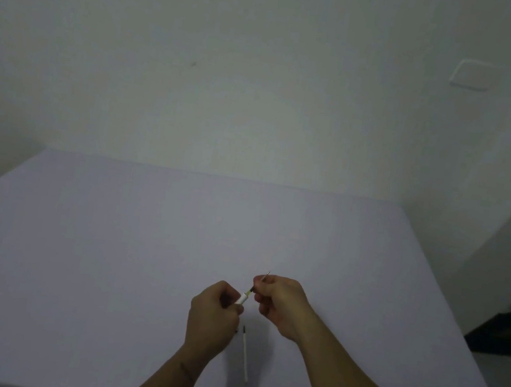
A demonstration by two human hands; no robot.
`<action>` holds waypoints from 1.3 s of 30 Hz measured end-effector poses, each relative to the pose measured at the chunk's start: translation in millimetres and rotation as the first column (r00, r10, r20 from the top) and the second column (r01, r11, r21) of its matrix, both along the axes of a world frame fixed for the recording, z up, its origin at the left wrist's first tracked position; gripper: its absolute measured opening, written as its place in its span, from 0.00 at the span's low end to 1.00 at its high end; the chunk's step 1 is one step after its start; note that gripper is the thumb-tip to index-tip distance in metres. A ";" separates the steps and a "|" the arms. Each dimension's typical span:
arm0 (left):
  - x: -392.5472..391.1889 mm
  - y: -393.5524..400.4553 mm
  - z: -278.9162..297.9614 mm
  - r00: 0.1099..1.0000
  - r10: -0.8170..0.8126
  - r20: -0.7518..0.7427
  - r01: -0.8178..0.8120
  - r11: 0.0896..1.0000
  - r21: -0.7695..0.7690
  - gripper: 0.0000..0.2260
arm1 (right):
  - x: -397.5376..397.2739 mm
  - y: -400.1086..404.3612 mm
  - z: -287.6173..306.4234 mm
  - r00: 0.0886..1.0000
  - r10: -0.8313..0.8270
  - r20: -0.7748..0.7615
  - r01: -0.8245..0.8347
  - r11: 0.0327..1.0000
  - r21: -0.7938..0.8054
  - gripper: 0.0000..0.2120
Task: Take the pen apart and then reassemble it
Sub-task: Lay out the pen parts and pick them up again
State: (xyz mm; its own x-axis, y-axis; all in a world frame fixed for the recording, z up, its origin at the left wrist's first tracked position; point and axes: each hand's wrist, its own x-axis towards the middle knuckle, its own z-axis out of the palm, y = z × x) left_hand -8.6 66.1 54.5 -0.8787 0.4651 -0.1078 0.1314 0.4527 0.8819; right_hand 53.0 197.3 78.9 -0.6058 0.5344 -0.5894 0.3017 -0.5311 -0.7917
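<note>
**No readable text**

Nothing in the head view carries lettering that can be read. The pen barrel (243, 298) between the hands is too small and blurred to show any brand or mark. The wall plate (471, 74) far right is blank, and the table (136, 258) bears no label, number or sign.

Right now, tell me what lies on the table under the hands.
A thin white refill lies on the table, below and between the left hand and right hand. A dark speck beside it is mostly hidden by the left hand.
</note>
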 end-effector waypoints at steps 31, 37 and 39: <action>-6.3 -35.3 -56.9 1.000 -0.024 -0.016 0.017 0.941 -0.337 0.02 | 5.6 23.3 -98.0 0.690 0.165 0.704 -0.692 0.435 0.576 0.09; -8.7 -36.7 -60.5 0.999 -0.032 -0.018 0.024 0.939 -0.342 0.02 | 1.5 -1.9 -90.4 0.688 0.181 0.703 -0.694 0.447 0.565 0.08; -9.4 -36.6 -60.3 0.999 -0.039 -0.016 0.031 0.939 -0.344 0.03 | -1.6 -17.5 -91.6 0.655 0.214 0.725 -0.729 0.435 0.529 0.08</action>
State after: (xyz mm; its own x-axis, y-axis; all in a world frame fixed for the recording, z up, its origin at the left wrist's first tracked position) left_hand -18.0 29.5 -5.8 -0.8665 0.4340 -0.2467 0.1709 0.7221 0.6703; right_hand 51.4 179.8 -12.7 -0.6667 0.6181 -0.4164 0.7445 0.5259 -0.4113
